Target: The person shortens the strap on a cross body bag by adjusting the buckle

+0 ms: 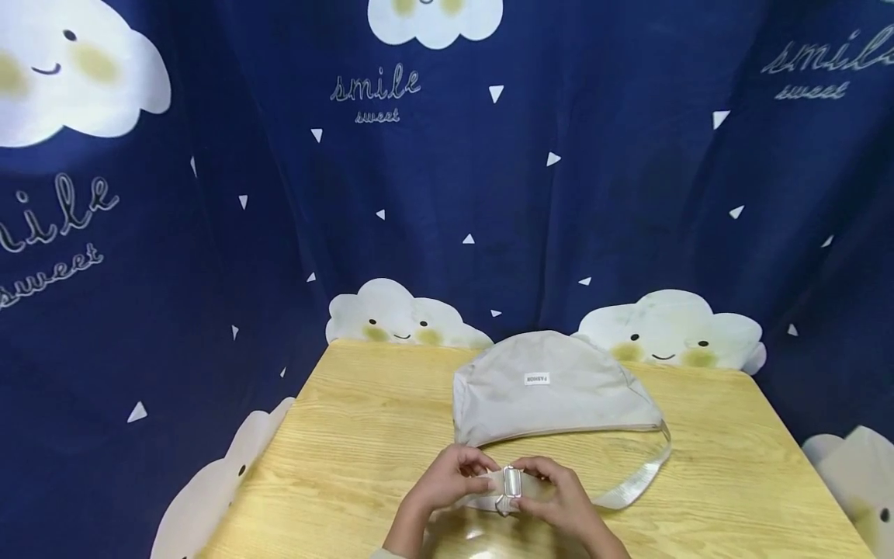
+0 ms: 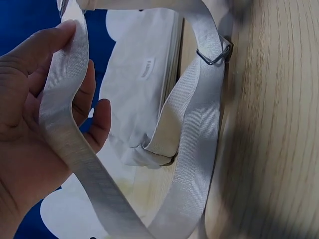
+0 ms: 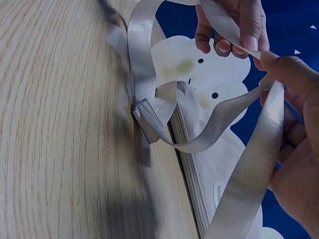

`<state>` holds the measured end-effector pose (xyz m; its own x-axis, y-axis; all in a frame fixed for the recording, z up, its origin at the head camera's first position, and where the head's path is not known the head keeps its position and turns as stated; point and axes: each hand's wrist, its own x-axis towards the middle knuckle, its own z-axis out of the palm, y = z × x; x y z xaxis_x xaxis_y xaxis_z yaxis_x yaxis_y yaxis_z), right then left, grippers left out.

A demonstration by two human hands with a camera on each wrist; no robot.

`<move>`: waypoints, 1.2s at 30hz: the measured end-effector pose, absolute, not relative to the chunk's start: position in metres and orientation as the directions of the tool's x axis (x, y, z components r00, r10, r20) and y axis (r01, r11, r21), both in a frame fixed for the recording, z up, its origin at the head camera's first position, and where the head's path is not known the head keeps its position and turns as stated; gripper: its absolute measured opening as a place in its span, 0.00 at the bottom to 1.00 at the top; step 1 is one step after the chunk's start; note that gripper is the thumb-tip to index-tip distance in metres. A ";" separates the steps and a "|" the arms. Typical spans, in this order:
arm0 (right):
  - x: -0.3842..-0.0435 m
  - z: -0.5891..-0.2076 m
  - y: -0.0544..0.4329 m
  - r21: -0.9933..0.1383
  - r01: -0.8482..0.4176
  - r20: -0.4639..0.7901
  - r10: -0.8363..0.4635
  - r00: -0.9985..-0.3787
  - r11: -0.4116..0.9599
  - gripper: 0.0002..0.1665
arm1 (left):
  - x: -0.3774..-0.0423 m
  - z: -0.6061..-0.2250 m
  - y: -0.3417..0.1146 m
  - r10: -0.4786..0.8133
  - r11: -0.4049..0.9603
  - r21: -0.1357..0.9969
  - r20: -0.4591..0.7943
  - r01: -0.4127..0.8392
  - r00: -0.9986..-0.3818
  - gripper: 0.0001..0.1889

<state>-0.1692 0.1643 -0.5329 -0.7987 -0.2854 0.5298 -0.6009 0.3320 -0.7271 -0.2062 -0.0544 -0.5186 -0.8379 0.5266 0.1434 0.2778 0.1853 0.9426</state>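
Note:
A pale grey bag [image 1: 552,396] with a small white label lies on the wooden table, and its webbing strap [image 1: 632,489] loops out toward the near side. My left hand [image 1: 450,481] pinches the strap between thumb and fingers, just left of a silver slider buckle [image 1: 513,482]. On the buckle's other side, my right hand [image 1: 559,497] pinches the strap too. A metal ring [image 2: 215,56] hangs lower on the strap in the left wrist view, near the tabletop. Seen from the right wrist, both hands hold the strap close together above the table, and fingers partly hide the buckle.
The light wooden table [image 1: 377,411] reaches back to a dark blue curtain [image 1: 433,178] printed with smiling clouds and small white triangles. The curtain also hangs along the table's left and right sides. The bag stands near the table's far edge.

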 end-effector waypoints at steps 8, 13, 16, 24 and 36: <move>-0.161 -0.515 0.162 -0.788 -0.526 0.461 -0.260 -0.848 0.319 0.24 | -0.201 -0.516 -0.052 0.528 0.258 0.906 0.159 0.336 -0.834 0.15; -0.162 -0.529 0.169 -0.879 -0.384 0.314 -0.264 -0.912 0.283 0.25 | -0.194 -0.522 -0.047 0.524 0.259 0.900 0.175 0.351 -0.834 0.20; -0.160 -0.531 0.172 -0.904 -0.341 0.268 -0.280 -0.922 0.258 0.26 | -0.189 -0.525 -0.043 0.500 0.212 0.918 0.193 0.335 -0.844 0.18; -0.163 -0.528 0.181 -0.935 -0.285 0.211 -0.319 -0.924 0.209 0.28 | -0.188 -0.529 -0.033 0.434 0.113 0.940 0.245 0.323 -0.867 0.16; -0.170 -0.521 0.189 -0.955 -0.239 0.169 -0.346 -0.923 0.173 0.28 | -0.196 -0.530 -0.021 0.456 -0.019 0.960 0.258 0.281 -0.852 0.19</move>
<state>-0.1697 0.1890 -0.5213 -0.9231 -0.3456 0.1688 -0.2394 0.1729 -0.9554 -0.1955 -0.0212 -0.5296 -0.8518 0.4558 0.2581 0.2805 -0.0192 0.9597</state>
